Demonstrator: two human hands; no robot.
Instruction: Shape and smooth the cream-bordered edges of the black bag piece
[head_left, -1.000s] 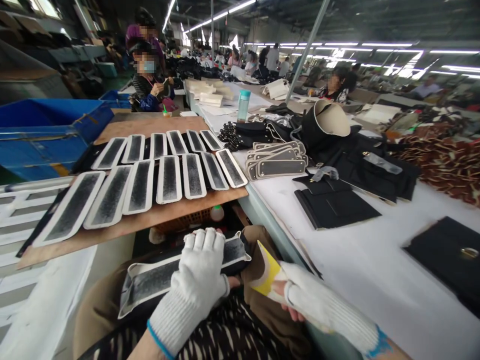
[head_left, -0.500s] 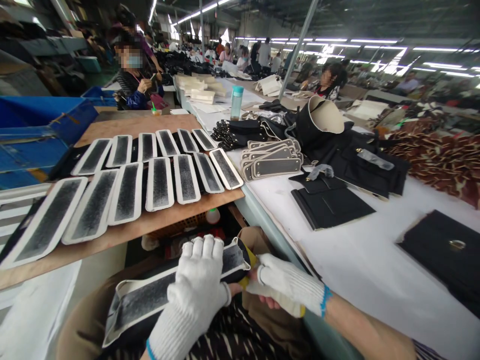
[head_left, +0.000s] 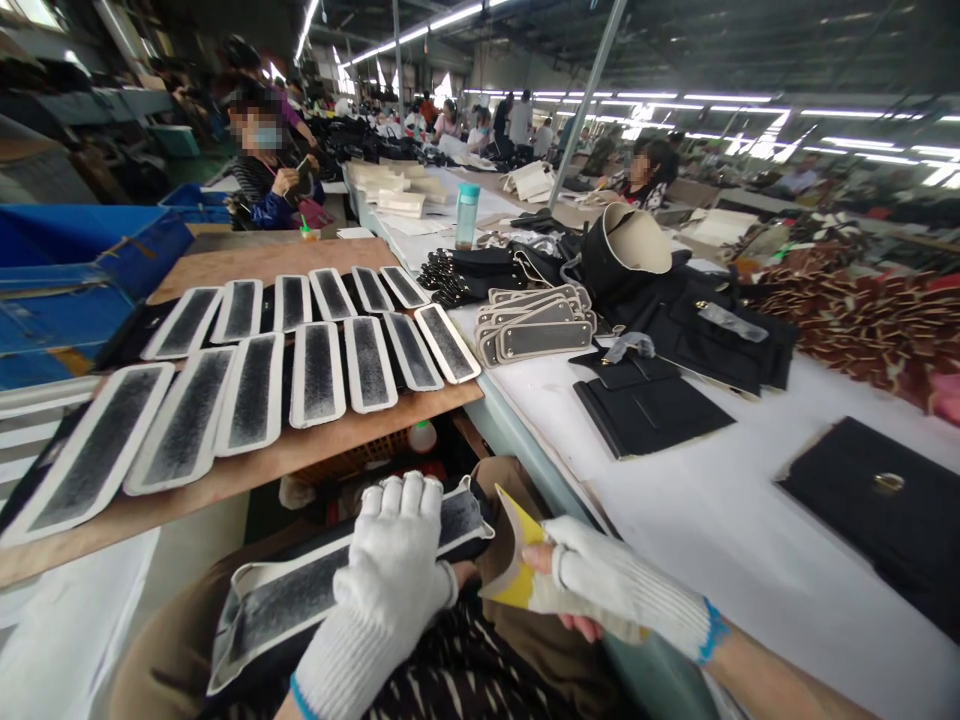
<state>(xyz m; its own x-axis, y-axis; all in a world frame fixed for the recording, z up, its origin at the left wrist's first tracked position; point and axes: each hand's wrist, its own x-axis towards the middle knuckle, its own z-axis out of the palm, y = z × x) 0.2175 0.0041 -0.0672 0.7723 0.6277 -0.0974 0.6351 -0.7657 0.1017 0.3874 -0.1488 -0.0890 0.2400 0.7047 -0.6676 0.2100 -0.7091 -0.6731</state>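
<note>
On my lap lies a long black bag piece (head_left: 315, 583) whose dark, narrow base panel has a raised white rim. My left hand (head_left: 394, 570), in a white knitted glove, lies across its middle, the fingers bent over the far edge. To the right of it, my gloved right hand (head_left: 592, 575) grips a flat yellow scraper-like tool (head_left: 517, 592) with a hollowed edge. The tool stands apart from the bag piece's right end. Its grip is partly hidden by my fingers.
Similar white-rimmed pieces (head_left: 319, 375) lie in two rows on a brown board (head_left: 375, 425). On the white table (head_left: 675, 520) at right are stacked grey panels (head_left: 544, 338), black flap pieces (head_left: 645, 405) and a bottle (head_left: 466, 215). Blue bins (head_left: 82, 290) stand left; other people work farther back.
My right hand has moved right with the yellow tool, away from the bag piece's end, so more of the tool shows. My left hand stays on the piece. The view has shifted slightly.
</note>
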